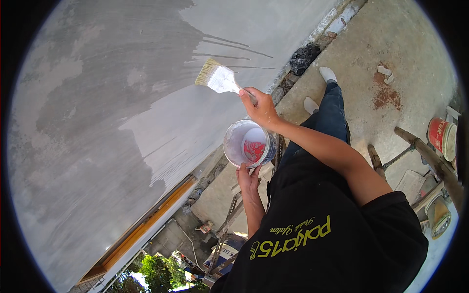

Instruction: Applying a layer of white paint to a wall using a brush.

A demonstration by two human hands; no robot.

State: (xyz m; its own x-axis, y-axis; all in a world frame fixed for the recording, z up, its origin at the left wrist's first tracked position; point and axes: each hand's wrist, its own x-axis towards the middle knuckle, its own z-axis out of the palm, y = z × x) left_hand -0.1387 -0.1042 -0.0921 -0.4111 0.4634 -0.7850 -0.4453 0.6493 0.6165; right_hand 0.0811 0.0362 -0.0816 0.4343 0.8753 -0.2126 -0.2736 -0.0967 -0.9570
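Note:
My right hand [262, 108] is closed round the handle of a wide paintbrush [222, 79]. The brush has pale bristles and a white-smeared head, and its bristle end points at the grey wall [146, 88]. Whether the bristles touch the wall, I cannot tell. Below the brush, my left hand [249, 178] grips the near rim of a small white bucket [233, 146], its mouth facing up. Inside the bucket are a white area and a red-and-grey patch; I cannot make out the contents. Dark wet patches with drips running from them mark the wall.
An orange-brown wooden frame [151, 210] is set in the wall. A metal frame [229, 215] with holes stands beside me. To the right are wooden poles [435, 163], a red-and-white bucket [442, 136] and a spill of reddish-brown grit [386, 93]. A black bag [304, 58] lies against the wall's foot.

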